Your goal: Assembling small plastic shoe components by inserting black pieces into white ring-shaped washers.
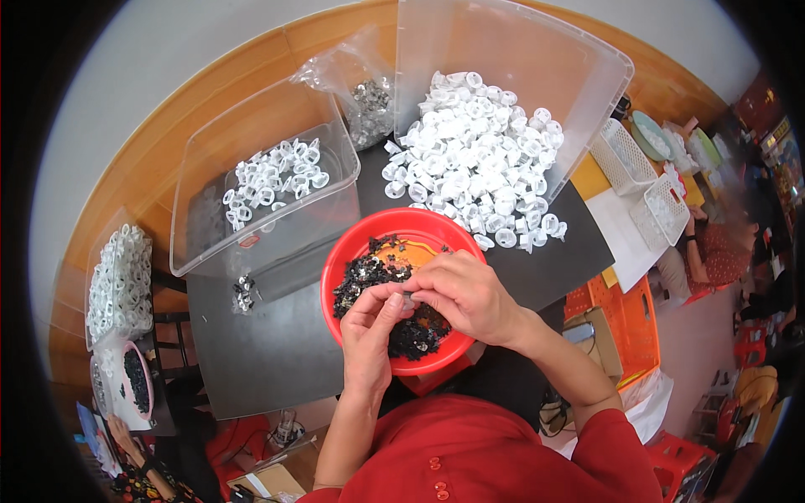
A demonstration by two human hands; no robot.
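My left hand [374, 325] and my right hand [466, 293] meet above a red round basin [333, 267], fingertips pinched together. Between them is a small greyish part [408, 302], mostly covered by the fingers, so its kind does not show. Many small black pieces [417, 339] lie in the basin, with some shiny metal bits among them. Just beyond the basin, a big heap of white plastic ring-shaped parts [478, 151] spills from a clear bin [579, 63] tipped on its side.
A clear box [348, 180] with fewer white parts stands at left on the dark table [277, 352]. Behind it is a plastic bag of metal pieces [369, 109]. An orange crate [641, 327] sits at right. Other people work at both sides, one sleeve [725, 256] at right.
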